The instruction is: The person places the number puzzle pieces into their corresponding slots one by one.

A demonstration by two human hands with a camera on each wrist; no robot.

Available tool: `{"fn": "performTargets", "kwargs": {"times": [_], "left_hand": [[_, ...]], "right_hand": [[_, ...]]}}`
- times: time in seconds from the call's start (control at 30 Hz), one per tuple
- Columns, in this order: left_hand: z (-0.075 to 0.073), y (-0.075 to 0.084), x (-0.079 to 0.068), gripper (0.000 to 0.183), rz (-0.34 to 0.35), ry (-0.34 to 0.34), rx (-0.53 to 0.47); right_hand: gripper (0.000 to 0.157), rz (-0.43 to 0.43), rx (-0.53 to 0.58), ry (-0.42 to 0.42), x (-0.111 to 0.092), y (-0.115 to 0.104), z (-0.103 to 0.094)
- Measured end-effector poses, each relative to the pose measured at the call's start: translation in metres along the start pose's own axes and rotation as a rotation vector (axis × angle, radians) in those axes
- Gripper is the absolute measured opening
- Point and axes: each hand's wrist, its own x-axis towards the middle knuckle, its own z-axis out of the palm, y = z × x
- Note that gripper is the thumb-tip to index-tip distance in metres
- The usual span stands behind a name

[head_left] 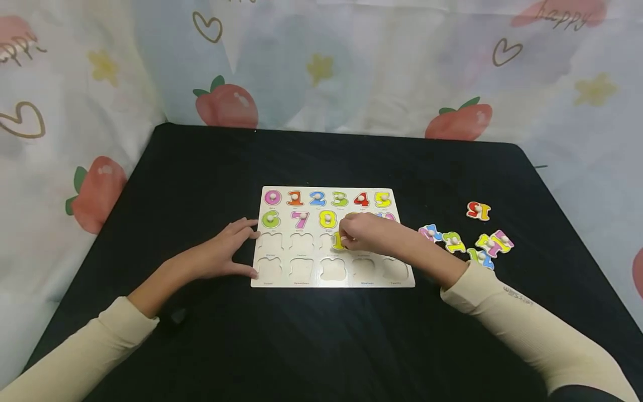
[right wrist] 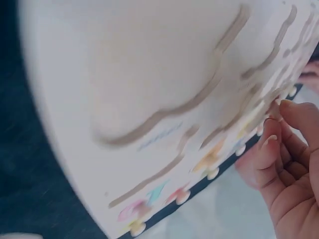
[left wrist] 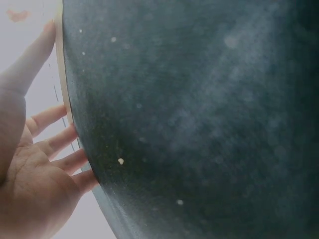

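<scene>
With right-hand fingers [head_left: 350, 226], pinching a yellow number piece [head_left: 337, 243], seen protruding left of them from the head, indistinct from right wrist.

Left arm [head_left: 108, 329] extended, left fingers [left wrist: 60, 141] spread, right arm [head_left: 507, 312] angled inward, right fingers [right wrist: 269, 159] curled, pinching

The board [head_left: 331, 283] amid the bench [head_left: 326, 335] bears 0 to 5 on its top row, then 6, 7, 8; the yellow piece [head_left: 338, 242] in the right hand [head_left: 369, 231] shows a 1. Above the bench's far right corner, the backdrop [head_left: 372, 67] reads "happy". The right sleeve's [head_left: 522, 324] print is unclear.
</scene>
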Motion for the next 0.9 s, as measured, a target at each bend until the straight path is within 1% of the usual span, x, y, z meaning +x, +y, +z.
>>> {"fn": "performTargets", "kwargs": {"times": [0.17,0.37,0.43,0.57,0.7,0.9], "left_hand": [[0.000,0.000,0.001,0.083,0.012,-0.005,0.001],[-0.001,0.000,0.001,0.083,0.004,-0.006,0.005],[-0.001,0.000,0.001,0.082,0.005,-0.007,-0.002],[0.000,0.000,0.003,0.083,0.008,-0.010,-0.011],[0.000,0.000,0.003,0.083,0.003,-0.009,-0.012],[-0.001,0.000,0.002,0.081,0.008,-0.014,-0.013]], "right_hand": [[0.010,-0.095,-0.022,0.033,0.010,-0.013,0.002],[0.011,-0.197,-0.079,0.057,0.035,-0.032,0.001],[0.009,-0.214,-0.087,0.044,0.043,-0.038,0.000],[0.003,-0.211,-0.080,-0.011,0.054,-0.049,-0.001],[0.007,-0.205,-0.079,-0.048,0.064,-0.057,0.001],[0.012,-0.200,-0.115,-0.042,0.077,-0.067,0.006]]}}
